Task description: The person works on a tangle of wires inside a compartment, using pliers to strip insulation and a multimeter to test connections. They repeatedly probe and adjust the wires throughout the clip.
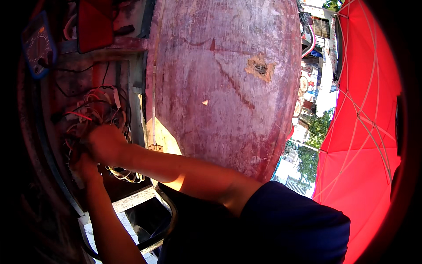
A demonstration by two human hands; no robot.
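Observation:
A tangled bundle of wires in several colours sits in a shadowed metal-framed compartment on the left. My right hand reaches across from the right into the lower part of this bundle, its fingers curled down and in. Just below it, my left hand comes up from the lower edge, with its fingers bent close to the right one. Both hands seem closed on something small among the wires; shadow and the hands themselves hide what it is. A red wire stands out above them. Pale looped wires hang below the right wrist.
A blue-edged multimeter with dark leads is at the upper left, beside a red flat panel. A large worn reddish board with a ragged patch fills the middle. A metal frame lies below; a red umbrella stands at right.

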